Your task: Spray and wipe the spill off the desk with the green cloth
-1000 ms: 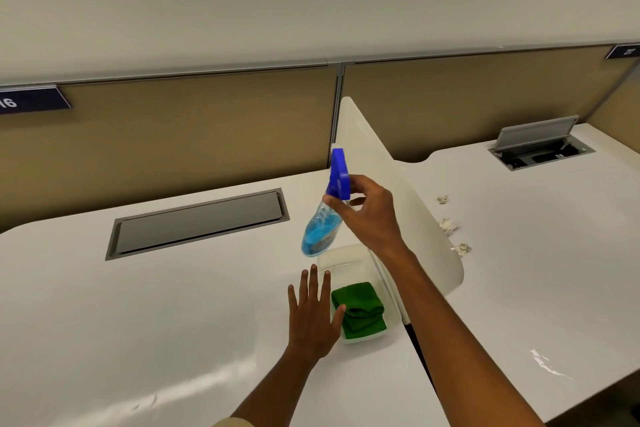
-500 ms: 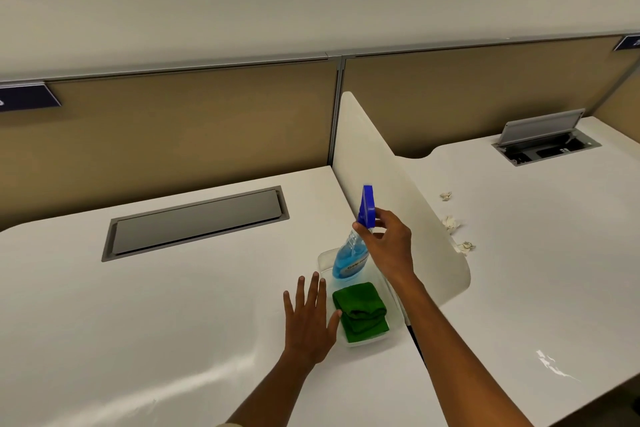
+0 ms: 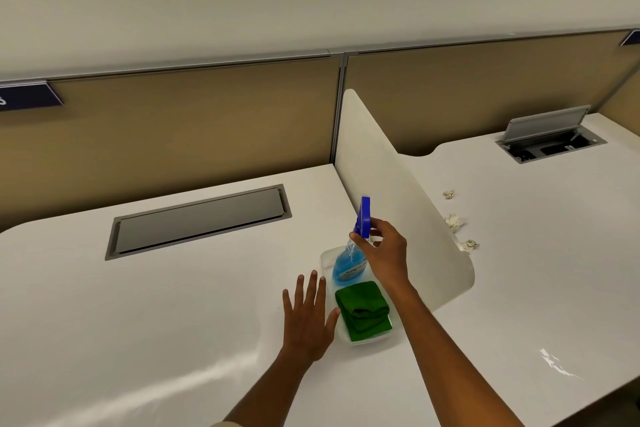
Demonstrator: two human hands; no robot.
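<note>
A spray bottle (image 3: 349, 262) with blue liquid and a blue trigger head stands in the far end of a clear plastic tray (image 3: 367, 343) on the white desk (image 3: 156, 305). My right hand (image 3: 384, 253) grips its neck just below the head. A folded green cloth (image 3: 363, 310) lies in the near end of the same tray. My left hand (image 3: 308, 315) rests flat on the desk with fingers spread, its thumb at the tray's left wall. A wet smear (image 3: 557, 362) shines on the neighbouring desk at the right.
A curved white divider (image 3: 398, 198) rises just right of the tray between the two desks. A closed grey cable hatch (image 3: 199, 220) sits in the left desk. The right desk holds three crumpled paper scraps (image 3: 455, 220) and an open cable box (image 3: 550, 137). Tan partitions stand behind.
My right hand has lowered the spray bottle from the air down into the far end of the tray. My left hand has stayed flat beside the tray.
</note>
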